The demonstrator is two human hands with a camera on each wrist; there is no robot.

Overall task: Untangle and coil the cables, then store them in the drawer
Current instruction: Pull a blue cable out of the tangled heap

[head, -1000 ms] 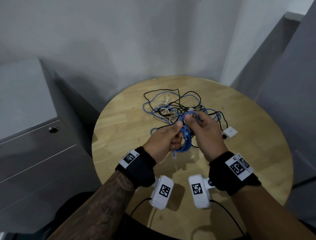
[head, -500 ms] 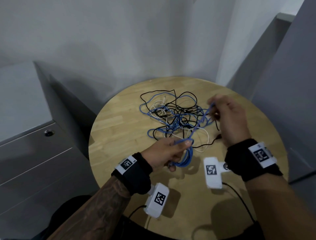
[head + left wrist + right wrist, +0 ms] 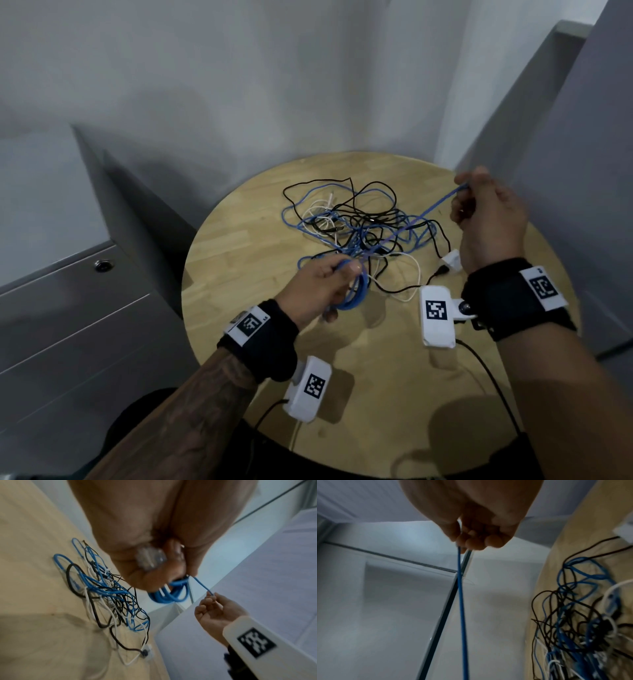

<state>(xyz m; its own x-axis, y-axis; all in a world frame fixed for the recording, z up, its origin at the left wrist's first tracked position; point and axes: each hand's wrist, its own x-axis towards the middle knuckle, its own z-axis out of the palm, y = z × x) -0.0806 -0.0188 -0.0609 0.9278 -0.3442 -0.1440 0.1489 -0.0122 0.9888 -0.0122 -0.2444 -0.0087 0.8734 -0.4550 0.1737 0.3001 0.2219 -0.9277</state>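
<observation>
Blue cable (image 3: 430, 211): left hand (image 3: 317, 289) grips coils, right hand (image 3: 488, 214) pinches free run; draw slowly, easing snags from tabletop (image 3: 239, 274) tangle.

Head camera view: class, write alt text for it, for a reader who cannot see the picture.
A person's left hand grips a small coil of blue cable while the right hand pinches the same cable farther along, drawing it taut above a round wooden table. A tangle of blue, black and white cables lies on the table; a grey drawer cabinet stands left.
</observation>
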